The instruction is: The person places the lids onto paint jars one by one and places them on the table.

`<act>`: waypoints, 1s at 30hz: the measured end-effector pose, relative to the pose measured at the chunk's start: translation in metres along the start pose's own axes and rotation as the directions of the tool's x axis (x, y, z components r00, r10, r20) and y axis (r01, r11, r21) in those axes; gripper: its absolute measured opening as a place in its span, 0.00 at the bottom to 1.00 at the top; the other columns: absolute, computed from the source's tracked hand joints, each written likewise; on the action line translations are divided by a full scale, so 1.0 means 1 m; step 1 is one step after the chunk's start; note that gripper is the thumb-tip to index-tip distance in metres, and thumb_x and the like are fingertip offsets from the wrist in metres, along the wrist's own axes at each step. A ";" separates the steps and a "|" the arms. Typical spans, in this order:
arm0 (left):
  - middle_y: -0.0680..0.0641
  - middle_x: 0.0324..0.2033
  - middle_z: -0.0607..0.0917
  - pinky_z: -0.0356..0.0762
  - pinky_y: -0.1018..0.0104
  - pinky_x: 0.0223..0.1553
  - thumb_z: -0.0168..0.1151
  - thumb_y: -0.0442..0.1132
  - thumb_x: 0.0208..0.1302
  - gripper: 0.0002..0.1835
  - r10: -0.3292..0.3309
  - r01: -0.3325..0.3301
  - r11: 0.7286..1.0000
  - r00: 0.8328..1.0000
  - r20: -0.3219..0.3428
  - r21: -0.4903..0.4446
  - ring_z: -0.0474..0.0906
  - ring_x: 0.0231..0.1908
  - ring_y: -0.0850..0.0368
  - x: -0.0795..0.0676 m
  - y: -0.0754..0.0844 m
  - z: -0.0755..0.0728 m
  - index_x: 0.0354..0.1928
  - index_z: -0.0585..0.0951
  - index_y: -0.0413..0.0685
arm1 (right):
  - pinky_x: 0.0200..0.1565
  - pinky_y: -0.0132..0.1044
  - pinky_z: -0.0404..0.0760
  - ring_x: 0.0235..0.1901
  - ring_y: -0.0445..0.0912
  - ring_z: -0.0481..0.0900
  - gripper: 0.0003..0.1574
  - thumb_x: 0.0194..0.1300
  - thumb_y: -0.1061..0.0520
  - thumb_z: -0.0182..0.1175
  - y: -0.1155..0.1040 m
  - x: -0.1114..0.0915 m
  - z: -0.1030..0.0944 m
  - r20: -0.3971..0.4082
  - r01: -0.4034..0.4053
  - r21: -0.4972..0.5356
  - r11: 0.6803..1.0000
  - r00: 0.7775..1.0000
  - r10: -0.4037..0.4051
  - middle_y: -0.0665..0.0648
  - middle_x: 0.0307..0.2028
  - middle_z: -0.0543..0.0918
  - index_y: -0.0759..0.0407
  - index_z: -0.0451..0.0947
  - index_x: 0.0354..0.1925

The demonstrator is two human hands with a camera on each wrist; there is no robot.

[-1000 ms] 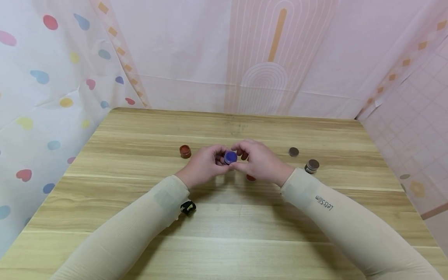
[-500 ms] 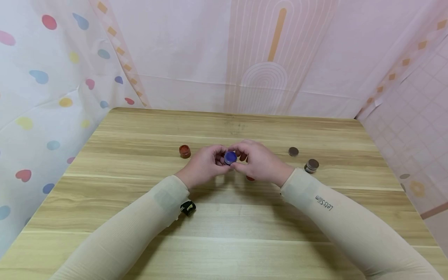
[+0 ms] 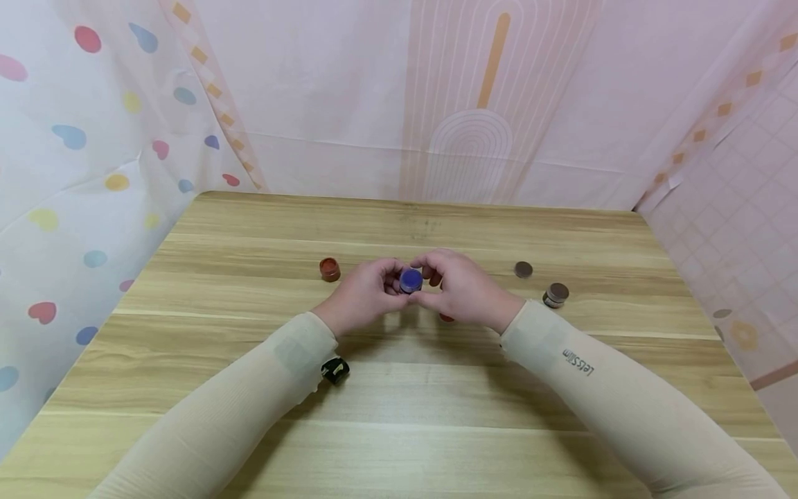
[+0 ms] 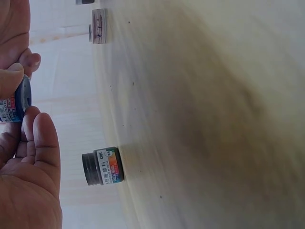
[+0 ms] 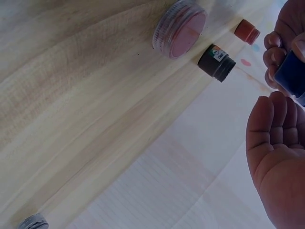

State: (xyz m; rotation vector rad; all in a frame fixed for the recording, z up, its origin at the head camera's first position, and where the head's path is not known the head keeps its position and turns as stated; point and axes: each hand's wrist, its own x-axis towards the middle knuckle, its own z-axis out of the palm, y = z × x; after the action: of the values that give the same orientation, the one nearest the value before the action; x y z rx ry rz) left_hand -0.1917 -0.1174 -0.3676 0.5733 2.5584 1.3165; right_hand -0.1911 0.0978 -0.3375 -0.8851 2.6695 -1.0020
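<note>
My left hand holds a small blue paint jar above the middle of the table, its thumb and fingers pinching the sides. From the right, my right hand has its thumb and index finger curved around the jar's blue round top. The left wrist view shows the held jar with a printed label, and the right wrist view shows its blue body beside the right fingers. A red lid lies partly hidden under my right hand, its clear ribbed rim showing in the right wrist view.
An open red paint jar stands to the left. On the right are a brown lid and a brown-topped jar. A dark labelled jar shows in the wrist views. A black object sits by my left cuff.
The right fingertips shift slightly at the jar's top, closing in on it and then spreading a little. The left hand and the jar stay almost in place.
</note>
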 end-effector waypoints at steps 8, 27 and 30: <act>0.49 0.40 0.88 0.83 0.64 0.47 0.76 0.40 0.64 0.16 0.012 -0.012 1.000 1.000 -0.006 0.005 0.83 0.40 0.57 0.000 -0.001 0.000 0.52 0.84 0.46 | 0.48 0.40 0.81 0.46 0.47 0.80 0.23 0.69 0.57 0.70 0.001 -0.001 0.000 -0.010 0.064 0.001 0.998 0.998 -0.064 0.54 0.51 0.85 0.59 0.81 0.60; 0.50 0.39 0.88 0.83 0.62 0.47 0.75 0.38 0.64 0.13 0.030 -0.030 1.000 1.000 0.009 -0.007 0.83 0.40 0.57 0.001 0.001 0.001 0.49 0.83 0.47 | 0.47 0.40 0.80 0.45 0.47 0.78 0.24 0.66 0.58 0.70 0.003 -0.002 0.000 -0.037 0.068 -0.009 0.998 0.997 -0.068 0.55 0.48 0.84 0.59 0.81 0.59; 0.49 0.39 0.88 0.83 0.62 0.47 0.75 0.38 0.64 0.13 0.028 -0.028 1.000 1.000 0.010 0.000 0.83 0.40 0.57 0.001 0.001 0.001 0.48 0.83 0.46 | 0.47 0.40 0.80 0.45 0.47 0.79 0.23 0.66 0.58 0.69 0.003 -0.002 0.000 -0.037 0.085 -0.011 0.996 0.996 -0.086 0.55 0.49 0.85 0.59 0.81 0.59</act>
State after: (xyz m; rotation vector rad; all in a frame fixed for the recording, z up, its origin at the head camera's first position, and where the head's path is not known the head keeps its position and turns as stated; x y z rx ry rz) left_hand -0.1924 -0.1156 -0.3674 0.6163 2.5515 1.3190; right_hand -0.1907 0.1005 -0.3392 -1.0000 2.6898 -1.0355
